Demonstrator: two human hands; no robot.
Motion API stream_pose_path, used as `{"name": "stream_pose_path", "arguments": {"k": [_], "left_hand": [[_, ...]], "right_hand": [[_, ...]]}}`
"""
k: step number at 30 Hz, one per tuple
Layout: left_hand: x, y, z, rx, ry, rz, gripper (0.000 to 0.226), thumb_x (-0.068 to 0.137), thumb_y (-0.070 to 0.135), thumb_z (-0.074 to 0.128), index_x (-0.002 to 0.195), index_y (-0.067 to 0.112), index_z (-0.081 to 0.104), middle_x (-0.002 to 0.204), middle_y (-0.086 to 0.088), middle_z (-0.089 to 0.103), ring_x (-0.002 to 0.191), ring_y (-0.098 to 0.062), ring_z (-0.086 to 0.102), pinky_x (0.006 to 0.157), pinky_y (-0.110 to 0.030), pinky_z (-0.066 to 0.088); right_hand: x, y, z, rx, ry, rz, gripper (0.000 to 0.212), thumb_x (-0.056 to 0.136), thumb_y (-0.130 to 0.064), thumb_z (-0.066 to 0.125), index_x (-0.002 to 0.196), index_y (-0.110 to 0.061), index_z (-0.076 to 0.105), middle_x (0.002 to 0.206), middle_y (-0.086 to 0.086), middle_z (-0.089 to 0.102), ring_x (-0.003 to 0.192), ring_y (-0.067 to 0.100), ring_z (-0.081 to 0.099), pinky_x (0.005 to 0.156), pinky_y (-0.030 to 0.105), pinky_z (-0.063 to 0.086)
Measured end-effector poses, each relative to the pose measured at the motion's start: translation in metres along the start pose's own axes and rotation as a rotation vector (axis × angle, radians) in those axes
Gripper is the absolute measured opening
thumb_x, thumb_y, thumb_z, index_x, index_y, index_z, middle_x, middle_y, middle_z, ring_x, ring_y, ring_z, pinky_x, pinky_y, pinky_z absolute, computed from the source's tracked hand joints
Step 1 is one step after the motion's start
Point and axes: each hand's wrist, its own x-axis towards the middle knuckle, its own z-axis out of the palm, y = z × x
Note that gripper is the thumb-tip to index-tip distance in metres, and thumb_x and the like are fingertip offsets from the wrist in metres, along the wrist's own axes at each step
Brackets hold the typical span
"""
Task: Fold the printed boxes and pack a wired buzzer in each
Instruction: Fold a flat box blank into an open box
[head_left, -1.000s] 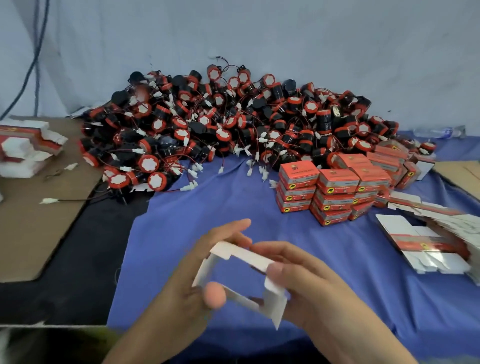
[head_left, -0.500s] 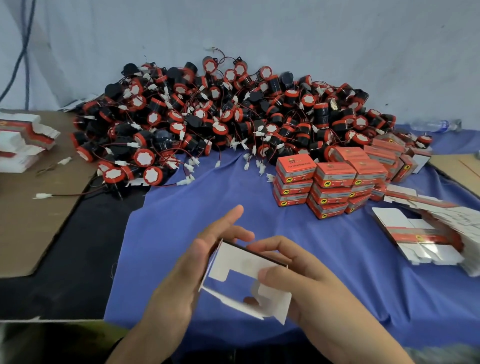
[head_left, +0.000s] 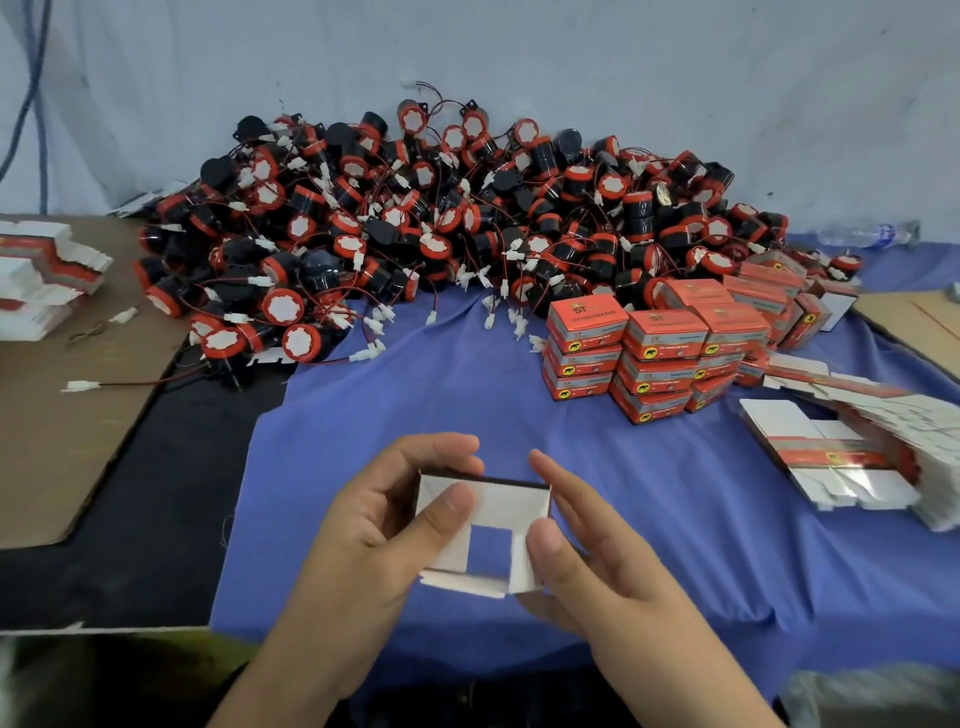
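Observation:
I hold a half-formed printed box (head_left: 511, 506) above the blue cloth (head_left: 675, 519), its white inside facing me and squared into an open tube. My left hand (head_left: 379, 525) grips its left side, thumb pressed inside the wall. My right hand (head_left: 582, 561) holds the right side, thumb on the lower right flap, fingers along the outer wall. A big pile of black and red wired buzzers (head_left: 441, 228) lies at the back. Folded orange boxes (head_left: 654, 353) stand stacked at the right.
Flat unfolded box blanks (head_left: 852, 457) lie fanned at the right edge. More blanks (head_left: 41, 275) are stacked on brown cardboard (head_left: 57, 441) at the left. A loose wire with a white connector (head_left: 83, 385) lies on the cardboard. A plastic bottle (head_left: 867, 235) rests by the back wall.
The box has been opened from a skewed shape into a squared tube and turned face-on. My hands shifted to its two sides.

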Motion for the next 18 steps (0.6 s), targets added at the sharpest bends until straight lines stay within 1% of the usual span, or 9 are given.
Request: {"name": "stream_pose_path", "arguments": {"k": [2, 5, 8, 10, 11, 12, 13, 15, 18], "left_hand": [[-0.003, 0.005, 0.004, 0.085, 0.018, 0.058, 0.022, 0.084, 0.028, 0.07, 0.104, 0.037, 0.074, 0.108, 0.004, 0.074, 0.099, -0.01, 0.071, 0.078, -0.015, 0.054], [-0.007, 0.013, 0.012, 0.188, 0.011, 0.167, 0.02, 0.086, 0.03, 0.069, 0.103, 0.041, 0.073, 0.108, 0.009, 0.075, 0.101, -0.009, 0.071, 0.08, -0.015, 0.055], [-0.007, 0.014, 0.016, 0.173, 0.088, 0.184, 0.013, 0.088, 0.032, 0.074, 0.099, 0.037, 0.073, 0.103, 0.01, 0.075, 0.095, -0.008, 0.072, 0.076, -0.014, 0.055], [-0.006, 0.012, 0.017, 0.16, 0.159, 0.168, 0.011, 0.087, 0.03, 0.071, 0.095, 0.036, 0.073, 0.098, 0.01, 0.075, 0.089, -0.008, 0.071, 0.072, -0.012, 0.053], [-0.006, 0.01, 0.016, 0.15, 0.199, 0.156, 0.011, 0.085, 0.031, 0.069, 0.094, 0.036, 0.074, 0.097, 0.01, 0.074, 0.088, -0.008, 0.071, 0.071, -0.013, 0.053], [-0.005, 0.01, 0.014, 0.123, 0.236, 0.138, 0.011, 0.085, 0.032, 0.069, 0.094, 0.036, 0.074, 0.098, 0.01, 0.074, 0.089, -0.01, 0.07, 0.07, -0.013, 0.053], [-0.005, 0.011, 0.013, 0.096, 0.261, 0.128, 0.012, 0.084, 0.033, 0.069, 0.094, 0.035, 0.074, 0.099, 0.009, 0.074, 0.091, -0.011, 0.07, 0.07, -0.014, 0.053], [-0.005, 0.012, 0.011, 0.115, 0.262, 0.152, 0.011, 0.085, 0.031, 0.071, 0.095, 0.033, 0.074, 0.101, 0.01, 0.074, 0.092, -0.009, 0.07, 0.071, -0.011, 0.052], [-0.008, 0.016, 0.015, 0.192, 0.213, 0.21, 0.009, 0.089, 0.034, 0.073, 0.098, 0.036, 0.072, 0.1, 0.01, 0.073, 0.09, -0.009, 0.07, 0.069, -0.011, 0.052]], "right_hand": [[0.002, 0.004, 0.005, -0.034, 0.074, -0.05, 0.062, 0.072, -0.05, 0.071, 0.132, -0.045, 0.06, 0.117, -0.016, 0.074, 0.104, 0.002, 0.071, 0.1, 0.029, 0.055], [0.003, 0.007, 0.009, -0.023, 0.141, -0.15, 0.051, 0.082, -0.041, 0.07, 0.13, -0.043, 0.055, 0.117, -0.005, 0.076, 0.082, 0.0, 0.071, 0.072, 0.015, 0.053], [0.004, 0.009, 0.011, -0.056, 0.141, -0.271, 0.036, 0.092, -0.045, 0.072, 0.114, -0.036, 0.047, 0.111, 0.001, 0.077, 0.069, 0.006, 0.065, 0.063, 0.02, 0.051], [0.003, 0.012, 0.008, -0.155, 0.153, -0.376, 0.033, 0.091, -0.057, 0.067, 0.101, -0.031, 0.049, 0.112, 0.0, 0.076, 0.084, 0.016, 0.069, 0.07, 0.025, 0.053], [0.002, 0.013, 0.006, -0.207, 0.135, -0.417, 0.03, 0.092, -0.062, 0.062, 0.095, -0.033, 0.052, 0.119, -0.002, 0.074, 0.106, 0.021, 0.069, 0.081, 0.026, 0.055], [0.0, 0.014, 0.004, -0.254, 0.093, -0.439, 0.026, 0.094, -0.061, 0.059, 0.091, -0.036, 0.055, 0.129, -0.005, 0.07, 0.13, 0.021, 0.06, 0.094, 0.028, 0.053], [-0.002, 0.016, 0.002, -0.297, 0.04, -0.443, 0.022, 0.095, -0.056, 0.06, 0.09, -0.034, 0.057, 0.141, -0.007, 0.063, 0.143, 0.019, 0.047, 0.102, 0.032, 0.051], [-0.003, 0.019, 0.001, -0.341, 0.002, -0.423, 0.021, 0.086, -0.043, 0.072, 0.086, -0.033, 0.053, 0.149, -0.009, 0.056, 0.146, 0.015, 0.043, 0.102, 0.034, 0.052], [-0.003, 0.021, 0.011, -0.224, 0.127, -0.417, 0.042, 0.083, -0.053, 0.078, 0.083, -0.025, 0.046, 0.132, -0.005, 0.068, 0.112, 0.013, 0.067, 0.084, 0.025, 0.055]]}}
